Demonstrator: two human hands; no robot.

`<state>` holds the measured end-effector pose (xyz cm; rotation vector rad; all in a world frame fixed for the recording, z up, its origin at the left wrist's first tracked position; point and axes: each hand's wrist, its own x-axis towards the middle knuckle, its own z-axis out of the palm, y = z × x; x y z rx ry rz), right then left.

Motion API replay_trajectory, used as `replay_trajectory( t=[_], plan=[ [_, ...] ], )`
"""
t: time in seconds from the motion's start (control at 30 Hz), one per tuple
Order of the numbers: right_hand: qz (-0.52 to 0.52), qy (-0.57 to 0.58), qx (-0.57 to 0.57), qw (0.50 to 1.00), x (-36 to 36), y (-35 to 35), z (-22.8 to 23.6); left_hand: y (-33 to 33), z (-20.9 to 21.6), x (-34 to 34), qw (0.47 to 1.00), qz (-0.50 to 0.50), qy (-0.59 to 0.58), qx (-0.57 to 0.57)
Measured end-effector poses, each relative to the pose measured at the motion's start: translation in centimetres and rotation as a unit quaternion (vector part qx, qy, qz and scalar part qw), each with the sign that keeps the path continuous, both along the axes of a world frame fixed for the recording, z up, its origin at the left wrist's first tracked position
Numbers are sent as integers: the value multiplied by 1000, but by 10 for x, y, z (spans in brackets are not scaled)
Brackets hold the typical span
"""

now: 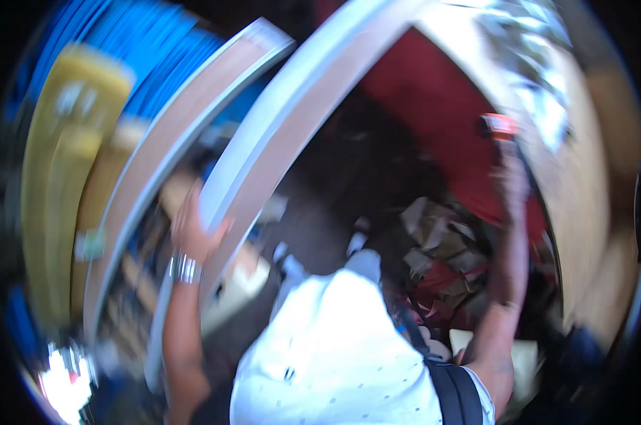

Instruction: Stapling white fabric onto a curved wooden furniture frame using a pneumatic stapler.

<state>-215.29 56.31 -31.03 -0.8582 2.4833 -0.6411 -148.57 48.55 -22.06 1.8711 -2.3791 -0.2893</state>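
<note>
My left hand (198, 230), with a silver watch (186, 268) on its wrist, grips the near part of a long board (290, 113). The board has a pale white edge and a pinkish-tan face, and its fingers-side is partly covered by my hand. My right hand (510, 180) reaches forward on the right, closed around a small orange-red and dark object (501, 126). Motion blur hides what kind of object it is. That hand is beside a wooden-topped table (582, 205) with a dark edge.
Another long pale-edged board (182, 117) stands to the left, near yellow pieces (69, 184) and a blue stack (157, 53). Crumpled silvery wrapping (536, 78) lies on the table. Torn scraps (444, 244) litter the floor near a red surface (441, 113).
</note>
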Motion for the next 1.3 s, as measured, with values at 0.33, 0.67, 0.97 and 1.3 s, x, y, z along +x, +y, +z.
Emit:
replay_trajectory(
  t=[0.33,0.67,0.97,1.3],
  plan=[
    [217,392,55,892,-348,-131,-169,-60,-8,-59,988,40,-125,-83],
    [174,234,-214,932,-185,-137,-126,-47,-11,-94,980,137,-119,-80],
    [169,-685,-125,698,404,-63,-31,-28,-26,-26,958,-153,159,-185],
    [-56,-686,-288,666,642,18,49,104,11,253,954,-156,223,123]
  ],
)
